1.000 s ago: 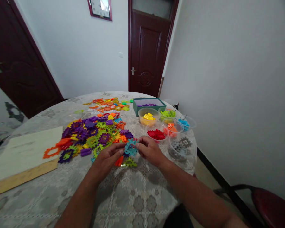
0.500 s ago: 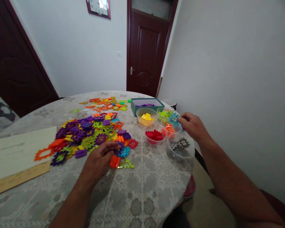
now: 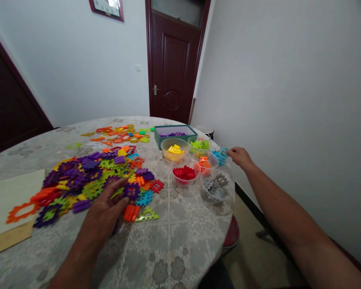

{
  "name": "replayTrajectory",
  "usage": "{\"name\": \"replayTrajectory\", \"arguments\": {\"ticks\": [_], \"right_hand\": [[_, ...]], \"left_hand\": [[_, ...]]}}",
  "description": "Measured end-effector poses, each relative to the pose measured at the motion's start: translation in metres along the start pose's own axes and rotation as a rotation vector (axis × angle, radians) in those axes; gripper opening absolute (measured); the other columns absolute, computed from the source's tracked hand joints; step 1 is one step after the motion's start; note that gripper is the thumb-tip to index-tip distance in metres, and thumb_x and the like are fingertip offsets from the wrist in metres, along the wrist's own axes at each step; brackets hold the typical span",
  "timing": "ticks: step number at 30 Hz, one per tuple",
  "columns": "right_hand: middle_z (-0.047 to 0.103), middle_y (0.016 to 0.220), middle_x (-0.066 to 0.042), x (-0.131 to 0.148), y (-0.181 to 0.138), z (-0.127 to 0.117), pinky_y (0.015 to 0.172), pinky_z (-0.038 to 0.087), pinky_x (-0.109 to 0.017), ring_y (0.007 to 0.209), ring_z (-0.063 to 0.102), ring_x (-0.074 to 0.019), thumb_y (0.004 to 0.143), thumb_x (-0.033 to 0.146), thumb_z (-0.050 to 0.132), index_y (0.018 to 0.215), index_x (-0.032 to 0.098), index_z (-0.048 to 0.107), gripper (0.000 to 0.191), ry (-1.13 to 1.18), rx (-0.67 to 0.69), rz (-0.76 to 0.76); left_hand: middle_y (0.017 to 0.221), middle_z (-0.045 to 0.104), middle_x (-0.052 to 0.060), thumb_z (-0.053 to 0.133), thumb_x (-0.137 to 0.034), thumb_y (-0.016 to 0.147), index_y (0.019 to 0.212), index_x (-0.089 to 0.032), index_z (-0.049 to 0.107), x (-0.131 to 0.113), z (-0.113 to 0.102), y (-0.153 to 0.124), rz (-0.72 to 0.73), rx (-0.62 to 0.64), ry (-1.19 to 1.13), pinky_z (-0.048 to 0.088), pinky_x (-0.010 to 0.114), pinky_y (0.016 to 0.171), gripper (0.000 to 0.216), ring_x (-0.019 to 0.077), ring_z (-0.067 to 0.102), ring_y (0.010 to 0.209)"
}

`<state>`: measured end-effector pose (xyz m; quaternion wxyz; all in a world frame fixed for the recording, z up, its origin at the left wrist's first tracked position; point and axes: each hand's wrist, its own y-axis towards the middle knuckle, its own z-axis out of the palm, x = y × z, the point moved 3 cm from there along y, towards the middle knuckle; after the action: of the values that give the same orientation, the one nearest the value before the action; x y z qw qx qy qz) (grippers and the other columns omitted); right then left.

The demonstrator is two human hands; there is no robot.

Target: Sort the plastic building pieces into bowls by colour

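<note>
My left hand [image 3: 104, 208] is at the near edge of a mixed pile of plastic building pieces [image 3: 90, 170]. Its thumb and fingers close on a purple square building piece [image 3: 131, 191] with notched edges. Near it lie a blue piece [image 3: 145, 198], orange tubes [image 3: 131, 213] and a green triangle piece [image 3: 148, 215]. At the table's right edge my right hand [image 3: 241, 157] pinches a blue building piece [image 3: 224, 152] low over other blue pieces. Those blue pieces are partly hidden behind the bowl of orange pieces [image 3: 205, 163].
Clear bowls hold yellow tubes [image 3: 175, 149], red pieces [image 3: 184, 173], green pieces [image 3: 199, 144] and grey pieces [image 3: 216, 186]. Behind them stands a green box [image 3: 157, 138] with purple pieces. More pieces [image 3: 123, 134] lie at the back; a board [image 3: 9, 235] lies left.
My right hand has moved rightward and lowered the blue piece among the other blue ones. My left fingers have shifted around the purple square piece, which shows more fully. The view has turned right.
</note>
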<state>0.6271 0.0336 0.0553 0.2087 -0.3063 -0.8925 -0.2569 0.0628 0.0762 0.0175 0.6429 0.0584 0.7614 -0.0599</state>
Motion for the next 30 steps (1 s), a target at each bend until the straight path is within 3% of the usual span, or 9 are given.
{"name": "replayTrajectory", "arguments": {"ticks": [4,7,10,12,14,18,20,25,30], "right_hand": [[0.079,0.083,-0.011,0.004,-0.001,-0.003,0.071,0.047,-0.030,0.079,0.068,-0.0230,0.083,0.047,0.057,0.087,0.015,0.081,0.040,0.047,-0.086,-0.029],[0.080,0.098,-0.014,0.017,-0.017,-0.012,0.076,0.050,-0.031,0.086,0.069,-0.0233,0.088,0.046,0.051,0.096,0.014,0.080,0.044,0.105,-0.183,-0.045],[0.079,0.090,-0.011,0.045,-0.057,-0.018,0.067,0.049,-0.029,0.071,0.065,-0.0195,0.091,0.049,0.056,0.100,0.014,0.079,0.043,0.307,-0.210,-0.086],[0.076,0.082,-0.006,0.073,-0.094,-0.018,0.060,0.047,-0.028,0.060,0.059,-0.0166,0.093,0.051,0.060,0.104,0.016,0.078,0.041,0.411,-0.143,-0.148],[0.075,0.082,-0.004,0.106,-0.135,-0.013,0.061,0.047,-0.028,0.061,0.060,-0.0161,0.096,0.050,0.062,0.105,0.019,0.078,0.036,0.402,0.041,-0.285],[0.078,0.102,-0.007,0.165,-0.212,0.021,0.082,0.053,-0.032,0.086,0.070,-0.0198,0.101,0.035,0.058,0.112,0.022,0.075,0.024,0.281,0.477,-0.700],[0.076,0.113,-0.010,0.184,-0.237,0.047,0.092,0.053,-0.036,0.101,0.071,-0.0225,0.103,0.031,0.056,0.119,0.021,0.072,0.025,0.207,0.605,-0.819],[0.068,0.131,-0.015,0.218,-0.254,0.105,0.099,0.052,-0.040,0.117,0.066,-0.0276,0.102,0.027,0.055,0.131,0.018,0.066,0.032,-0.041,0.663,-0.836],[0.067,0.129,-0.014,0.241,-0.258,0.129,0.093,0.052,-0.037,0.115,0.066,-0.0282,0.100,0.033,0.060,0.125,0.021,0.066,0.028,-0.108,0.653,-0.798]], "left_hand": [[0.115,0.076,0.009,0.085,-0.043,0.071,0.140,-0.022,0.065,0.007,-0.001,0.007,0.051,-0.013,-0.049,0.060,0.031,0.082,0.075,0.0251,0.072,0.102],[0.116,0.075,0.010,0.086,-0.044,0.070,0.137,-0.021,0.067,0.011,-0.001,0.008,0.040,-0.023,-0.043,0.060,0.032,0.083,0.073,0.0253,0.072,0.103],[0.109,0.076,0.008,0.084,-0.042,0.074,0.138,-0.022,0.067,0.010,0.000,0.003,0.034,-0.024,-0.036,0.059,0.032,0.082,0.069,0.0235,0.073,0.098],[0.108,0.077,0.007,0.081,-0.040,0.076,0.137,-0.022,0.068,0.008,0.002,0.000,0.047,-0.018,-0.052,0.059,0.033,0.085,0.065,0.0229,0.073,0.098],[0.105,0.078,0.007,0.080,-0.037,0.076,0.131,-0.021,0.071,0.009,0.003,-0.001,0.048,-0.043,-0.080,0.060,0.035,0.086,0.058,0.0228,0.074,0.096],[0.103,0.077,0.006,0.077,-0.032,0.076,0.119,-0.018,0.072,0.018,0.000,0.004,0.050,-0.160,-0.190,0.063,0.037,0.083,0.046,0.0214,0.074,0.089],[0.101,0.076,0.005,0.077,-0.029,0.076,0.114,-0.018,0.070,0.022,-0.002,0.006,0.045,-0.213,-0.235,0.064,0.036,0.081,0.040,0.0197,0.074,0.086],[0.096,0.073,0.004,0.076,-0.022,0.079,0.105,-0.018,0.063,0.024,-0.003,0.006,-0.019,-0.248,-0.388,0.065,0.034,0.078,0.030,0.0176,0.077,0.078],[0.097,0.074,0.009,0.070,-0.016,0.085,0.112,-0.017,0.064,0.020,-0.001,0.002,-0.084,-0.243,-0.491,0.067,0.035,0.079,0.028,0.0196,0.078,0.083]]}}
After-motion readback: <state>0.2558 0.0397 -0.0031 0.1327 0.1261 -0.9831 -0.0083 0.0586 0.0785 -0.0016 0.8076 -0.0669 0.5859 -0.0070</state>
